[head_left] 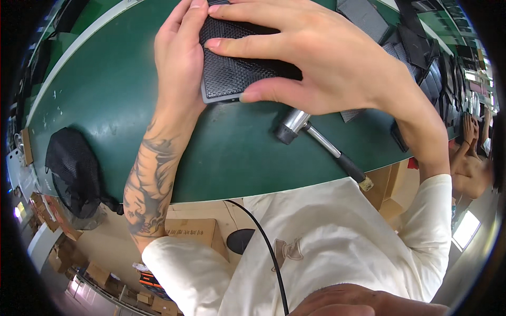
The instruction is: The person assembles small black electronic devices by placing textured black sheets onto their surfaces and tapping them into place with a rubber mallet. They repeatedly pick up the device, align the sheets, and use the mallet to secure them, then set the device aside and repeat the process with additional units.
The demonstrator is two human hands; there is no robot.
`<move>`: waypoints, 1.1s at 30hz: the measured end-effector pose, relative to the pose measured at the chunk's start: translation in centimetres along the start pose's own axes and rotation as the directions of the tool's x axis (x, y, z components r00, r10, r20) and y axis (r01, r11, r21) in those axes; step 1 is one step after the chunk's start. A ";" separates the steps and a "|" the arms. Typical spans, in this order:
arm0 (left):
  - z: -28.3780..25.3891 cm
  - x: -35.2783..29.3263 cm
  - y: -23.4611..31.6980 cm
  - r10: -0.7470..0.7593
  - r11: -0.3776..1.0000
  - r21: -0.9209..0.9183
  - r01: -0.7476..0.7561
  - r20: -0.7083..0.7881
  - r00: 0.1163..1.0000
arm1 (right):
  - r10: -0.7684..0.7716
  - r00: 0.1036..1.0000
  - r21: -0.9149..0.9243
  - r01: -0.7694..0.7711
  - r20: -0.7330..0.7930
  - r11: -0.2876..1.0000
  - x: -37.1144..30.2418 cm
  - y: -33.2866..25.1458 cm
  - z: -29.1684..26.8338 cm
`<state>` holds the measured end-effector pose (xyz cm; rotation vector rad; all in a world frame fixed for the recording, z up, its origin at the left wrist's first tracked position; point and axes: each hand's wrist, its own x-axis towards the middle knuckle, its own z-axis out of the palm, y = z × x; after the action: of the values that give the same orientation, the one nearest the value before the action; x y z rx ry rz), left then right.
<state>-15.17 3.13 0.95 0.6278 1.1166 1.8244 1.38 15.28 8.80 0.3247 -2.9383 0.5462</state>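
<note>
A rectangular black mesh panel with a grey frame (224, 79) is between my hands at the top of the view. My left hand (179, 58) is closed around the panel's left edge, its thumb near the far end. Over the panel lies my right hand (316, 58), its fingers spread and stretched out, fingertips on the mesh toward the left side and thumb at the near edge. My right palm hides the panel's right part. Just nearer than the panel, a mallet (321, 139) with a dark head and a metal and black handle lies on the green table (232, 163).
Several dark mesh panels (363, 18) are piled at the far right. A black mesh bag (74, 174) rests at the table's left edge. Below the table stands a cardboard box (197, 231), and a black cable (269, 247) hangs before me. Another person's hand (469, 129) shows at far right.
</note>
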 end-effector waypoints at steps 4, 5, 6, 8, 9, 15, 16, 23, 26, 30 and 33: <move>-0.3 0.6 -0.8 0.077 0.996 0.040 -0.073 -0.101 0.992 | 0.005 1.000 -0.049 -0.005 -0.003 0.999 -0.1 0.2 -0.8; 0.1 0.4 -0.6 0.058 0.998 0.000 -0.059 -0.111 0.992 | 0.015 0.999 -0.054 -0.017 -0.029 0.998 -0.3 0.6 -0.7; 0.6 0.1 -0.1 0.038 0.998 -0.040 -0.043 -0.121 0.992 | 0.027 0.998 -0.055 -0.030 -0.057 0.998 -0.5 0.9 -0.6; 0.0 -0.4 0.0 0.067 0.998 -0.005 -0.068 -0.119 0.991 | 0.084 0.990 -0.075 -0.093 -0.115 0.993 -1.1 1.5 0.4; -0.4 -0.7 0.4 0.111 0.993 0.063 -0.104 -0.107 0.988 | 0.171 0.975 0.050 -0.165 -0.144 0.985 -1.5 1.6 0.0; -1.6 -1.2 2.3 0.080 0.902 0.424 -0.075 0.005 0.997 | 0.638 0.740 0.588 -0.424 -0.214 0.689 -4.6 1.8 3.4; -1.6 -1.3 2.6 0.047 0.885 0.463 -0.055 0.029 0.998 | 0.675 0.722 0.686 -0.414 -0.153 0.599 -4.7 1.7 3.6; -0.9 -1.8 3.1 0.026 0.915 0.395 -0.078 0.135 0.990 | 0.338 0.846 0.231 -0.261 -0.412 0.937 -4.5 2.8 0.9; -1.5 -2.0 2.2 -0.008 0.725 0.678 -0.126 0.191 0.982 | -0.057 0.918 -0.047 0.041 -0.392 0.998 -4.4 3.5 -0.4; -0.7 -2.4 1.7 0.094 0.816 0.554 -0.167 0.158 0.983 | 0.015 0.912 -0.035 -0.032 -0.410 0.999 -5.1 3.7 1.2; 0.5 -2.6 1.8 0.260 0.905 0.316 -0.284 0.117 0.959 | 0.084 0.846 0.119 -0.025 -0.527 0.993 -5.0 3.4 3.0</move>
<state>-14.27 0.72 2.80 1.0856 1.3536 1.8406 5.13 18.22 4.03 0.0769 -2.3881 0.6773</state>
